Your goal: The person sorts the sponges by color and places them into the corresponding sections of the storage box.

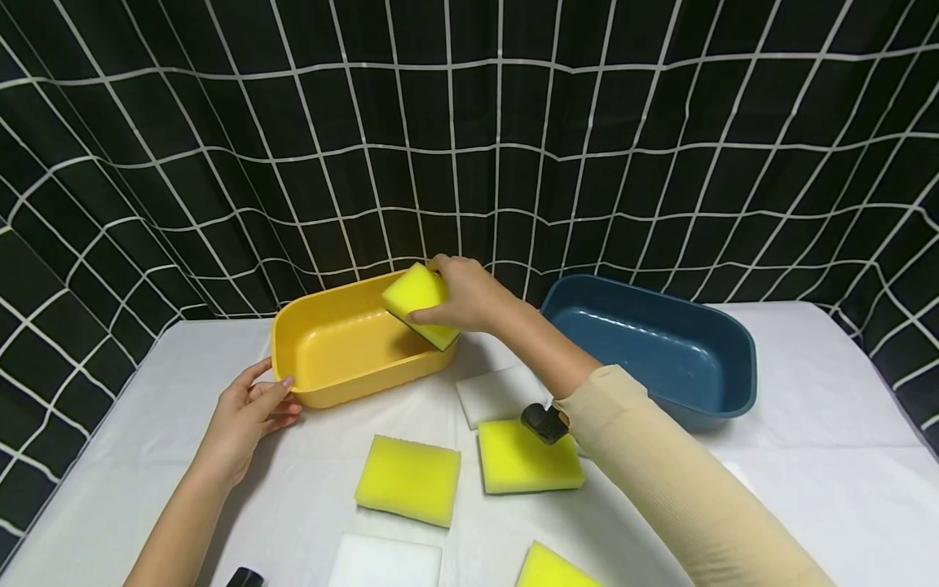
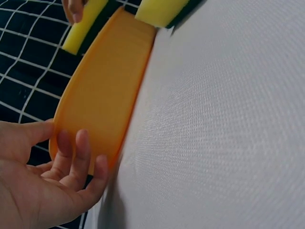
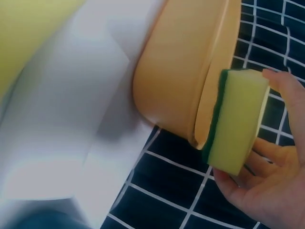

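My right hand [image 1: 469, 295] grips a yellow sponge [image 1: 421, 306] above the right end of a yellow plastic basin [image 1: 381, 383]. In the right wrist view the sponge [image 3: 240, 119] shows a dark green scouring side facing the basin [image 3: 176, 71], with the thumb and fingers on its edges. My left hand [image 1: 245, 420] holds the basin's left end, its thumb at the rim and the other fingers against the outer wall. From the left wrist view, the fingers of that hand [image 2: 52, 181] curl beside the basin's end [image 2: 102, 86].
A dark blue basin [image 1: 744, 367] stands to the right, partly behind the right forearm. Yellow sponges [image 1: 411, 481] [image 1: 524, 469] [image 1: 553, 569] and white rectangular pads [image 1: 499, 395] [image 1: 385, 562] lie on the white cloth in front. A black grid-patterned curtain [image 1: 469, 114] hangs behind.
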Demonstrator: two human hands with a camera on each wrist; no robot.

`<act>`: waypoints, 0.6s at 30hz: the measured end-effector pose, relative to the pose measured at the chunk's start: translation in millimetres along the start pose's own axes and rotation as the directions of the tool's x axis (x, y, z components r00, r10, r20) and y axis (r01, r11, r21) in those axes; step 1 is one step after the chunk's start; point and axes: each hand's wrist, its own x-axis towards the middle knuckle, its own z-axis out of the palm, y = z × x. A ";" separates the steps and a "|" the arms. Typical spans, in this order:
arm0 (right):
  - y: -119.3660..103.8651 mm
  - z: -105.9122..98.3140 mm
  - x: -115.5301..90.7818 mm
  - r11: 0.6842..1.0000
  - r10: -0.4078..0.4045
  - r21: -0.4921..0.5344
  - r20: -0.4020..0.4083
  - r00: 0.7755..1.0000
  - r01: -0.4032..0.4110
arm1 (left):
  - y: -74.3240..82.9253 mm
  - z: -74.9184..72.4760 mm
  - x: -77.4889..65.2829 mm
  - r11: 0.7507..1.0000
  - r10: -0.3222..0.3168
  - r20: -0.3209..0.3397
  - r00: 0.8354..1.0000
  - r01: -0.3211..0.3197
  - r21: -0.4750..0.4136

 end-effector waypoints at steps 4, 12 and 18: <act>-3.7 2.1 3.1 1.000 0.020 0.008 0.002 1.000 -0.020 | 0.0 -0.4 0.0 1.000 0.000 0.001 1.000 0.000 0.000; -11.3 9.3 10.9 0.999 0.029 0.015 0.006 1.000 -0.029 | 0.7 -0.5 -0.5 1.000 -0.001 0.004 1.000 0.001 0.008; -16.0 15.2 16.7 0.999 0.046 0.012 0.003 0.999 -0.046 | -0.1 -0.7 -0.8 1.000 0.006 0.009 1.000 -0.006 -0.004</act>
